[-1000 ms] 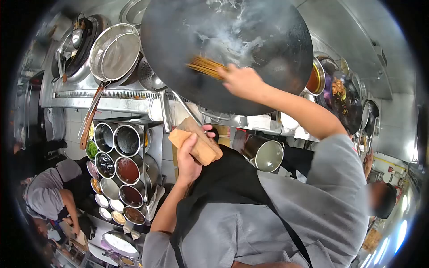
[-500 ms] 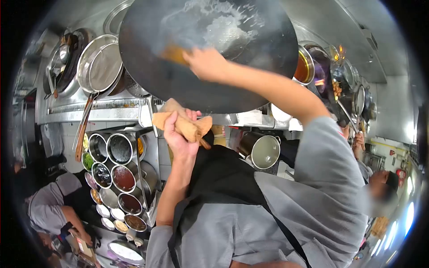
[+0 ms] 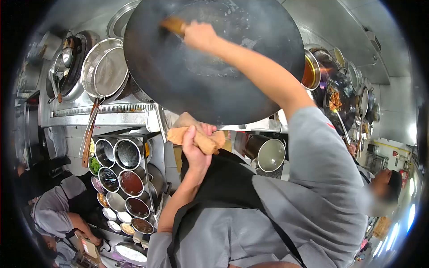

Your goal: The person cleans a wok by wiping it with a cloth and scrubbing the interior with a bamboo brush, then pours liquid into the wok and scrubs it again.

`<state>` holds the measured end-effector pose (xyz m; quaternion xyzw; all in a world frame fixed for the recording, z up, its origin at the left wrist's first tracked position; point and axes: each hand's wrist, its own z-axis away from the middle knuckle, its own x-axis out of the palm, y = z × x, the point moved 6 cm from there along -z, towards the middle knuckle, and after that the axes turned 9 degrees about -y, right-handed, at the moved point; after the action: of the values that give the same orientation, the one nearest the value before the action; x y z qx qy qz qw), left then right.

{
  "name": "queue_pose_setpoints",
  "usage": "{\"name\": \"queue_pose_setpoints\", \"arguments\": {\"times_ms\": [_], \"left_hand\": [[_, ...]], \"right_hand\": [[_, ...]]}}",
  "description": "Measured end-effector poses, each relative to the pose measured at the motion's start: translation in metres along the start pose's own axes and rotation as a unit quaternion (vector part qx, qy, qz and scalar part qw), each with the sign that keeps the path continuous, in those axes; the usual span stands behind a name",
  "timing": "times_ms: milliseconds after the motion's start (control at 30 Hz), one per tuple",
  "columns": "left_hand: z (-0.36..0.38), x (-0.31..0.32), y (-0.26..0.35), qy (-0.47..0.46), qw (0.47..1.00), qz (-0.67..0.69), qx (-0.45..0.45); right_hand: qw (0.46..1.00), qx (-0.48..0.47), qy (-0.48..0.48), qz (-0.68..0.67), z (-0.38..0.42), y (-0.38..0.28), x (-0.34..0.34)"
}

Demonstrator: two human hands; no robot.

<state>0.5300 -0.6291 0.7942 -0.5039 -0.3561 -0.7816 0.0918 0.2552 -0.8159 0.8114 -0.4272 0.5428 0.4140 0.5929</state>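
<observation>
A large dark wok (image 3: pixel 214 85) fills the top middle, with thin haze and a few wet streaks on its surface. My right hand (image 3: pixel 201 36) reaches over it, its fingers wrapped round a brown brush (image 3: pixel 173 25) whose end is near the wok's upper left. At the wok's near edge my left hand (image 3: pixel 198 147) grips a folded tan cloth (image 3: pixel 192 138). What lies under the cloth is mostly hidden.
Strainers (image 3: pixel 107 69) rest on the steel counter at the left. Below them stand several round containers (image 3: pixel 132 182) of sauces and ingredients. A pot (image 3: pixel 271 155) is by my waist. Co-workers (image 3: pixel 58 205) (image 3: pixel 382 187) stand at both sides; one works near another wok.
The brush and my right hand have moved up over the wok. The pale foamy liquid in the wok has mostly gone. My left hand with the cloth appears a little further right and lower.
</observation>
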Motion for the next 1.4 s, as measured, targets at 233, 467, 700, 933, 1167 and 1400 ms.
{"name": "queue_pose_setpoints", "arguments": {"times_ms": [233,467,700,933,1167,1400], "left_hand": [[-0.004,0.005,-0.024,-0.029,0.999,-0.018,-0.021],[-0.011,-0.007,-0.018,0.006,1.000,0.007,-0.012],[-0.011,-0.007,-0.016,0.000,0.999,0.024,-0.027],[-0.010,-0.005,-0.016,0.021,1.000,0.000,-0.005],[-0.021,-0.020,-0.005,0.021,0.999,-0.025,0.008],[-0.015,-0.009,0.020,0.042,0.993,0.070,-0.084]], "right_hand": [[0.951,0.013,-0.224,0.214,0.190,0.091,0.027],[0.980,0.173,-0.057,-0.086,-0.052,0.128,0.006],[0.986,-0.147,-0.072,0.028,0.173,-0.027,0.009],[0.982,0.105,0.002,0.156,0.094,0.235,-0.008],[0.999,-0.025,0.033,-0.008,0.004,-0.006,0.001],[0.952,0.053,-0.238,0.185,0.218,0.076,0.014]]}}
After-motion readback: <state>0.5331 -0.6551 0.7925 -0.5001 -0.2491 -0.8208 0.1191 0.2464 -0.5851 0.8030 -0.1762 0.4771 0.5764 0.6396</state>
